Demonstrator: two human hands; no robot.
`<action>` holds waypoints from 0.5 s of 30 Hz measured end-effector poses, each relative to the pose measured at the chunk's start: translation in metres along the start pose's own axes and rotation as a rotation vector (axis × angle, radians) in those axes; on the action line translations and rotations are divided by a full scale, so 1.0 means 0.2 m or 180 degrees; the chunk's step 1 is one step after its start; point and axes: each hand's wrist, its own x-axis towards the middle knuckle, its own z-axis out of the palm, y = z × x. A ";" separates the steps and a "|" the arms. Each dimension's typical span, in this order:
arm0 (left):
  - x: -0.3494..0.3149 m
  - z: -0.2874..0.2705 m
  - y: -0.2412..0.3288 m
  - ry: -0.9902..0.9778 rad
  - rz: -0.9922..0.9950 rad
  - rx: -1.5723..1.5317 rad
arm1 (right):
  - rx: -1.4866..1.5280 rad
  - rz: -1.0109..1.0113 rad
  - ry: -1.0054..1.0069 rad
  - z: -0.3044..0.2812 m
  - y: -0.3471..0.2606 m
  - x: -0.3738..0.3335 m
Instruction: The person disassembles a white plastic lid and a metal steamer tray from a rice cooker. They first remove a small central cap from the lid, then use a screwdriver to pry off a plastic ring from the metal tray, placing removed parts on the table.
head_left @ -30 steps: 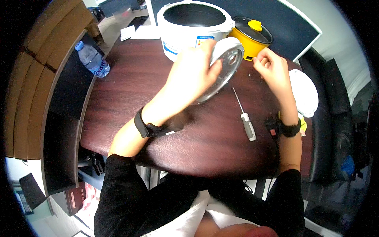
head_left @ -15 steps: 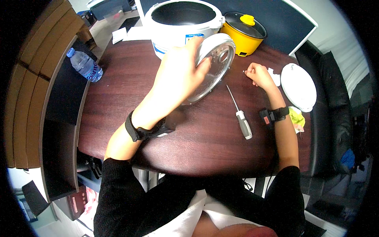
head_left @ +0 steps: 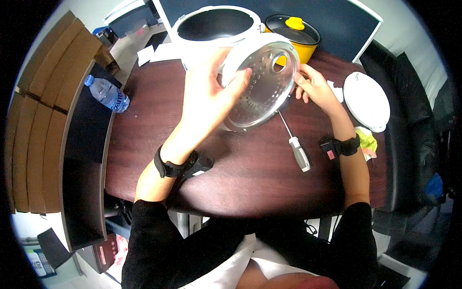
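Observation:
My left hand (head_left: 209,91) grips a round rice cooker lid (head_left: 262,84), thumb on its metal face and the other fingers behind. The lid is held up on a tilt above the table, its dimpled silvery underside and round hole showing. At the lid's right rim, my right hand (head_left: 315,86) has its fingers pinched together. What lies between those fingertips is too small to make out. Below the lid, a screwdriver (head_left: 299,154) with a grey-and-white handle rests on the table. Behind the lid stands the white rice cooker (head_left: 180,36), its dark inside showing.
A yellow pot (head_left: 308,48) with a glass lid stands beside the cooker. To the right lie a white oval cover (head_left: 366,101) and a yellow-green crumpled packet (head_left: 366,140). A water bottle (head_left: 108,94) is at the left, by stacked cardboard boxes (head_left: 41,139).
The lid has turned so that more of its metal underside faces me. My right hand has moved up and left from above the table to the lid's rim.

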 end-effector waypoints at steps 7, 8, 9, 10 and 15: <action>0.05 -0.07 -0.02 -0.0398 -0.0318 -0.0472 | -0.0095 -0.0584 0.0522 0.00 -0.18 -0.07; 0.07 -0.09 -0.04 -0.0560 -0.0419 -0.0264 | -0.0207 -0.0644 0.0719 0.00 -0.20 -0.09; 0.08 -0.12 -0.05 -0.0700 -0.0508 -0.0245 | -0.0446 -0.0761 0.0815 0.00 -0.22 -0.10; 0.09 -0.14 -0.06 -0.0840 -0.0597 -0.0226 | -0.0684 -0.0879 0.0911 0.00 -0.24 -0.10; 0.09 -0.15 -0.05 -0.1123 -0.0440 0.0020 | -0.1426 -0.1190 0.1038 0.04 -0.36 -0.16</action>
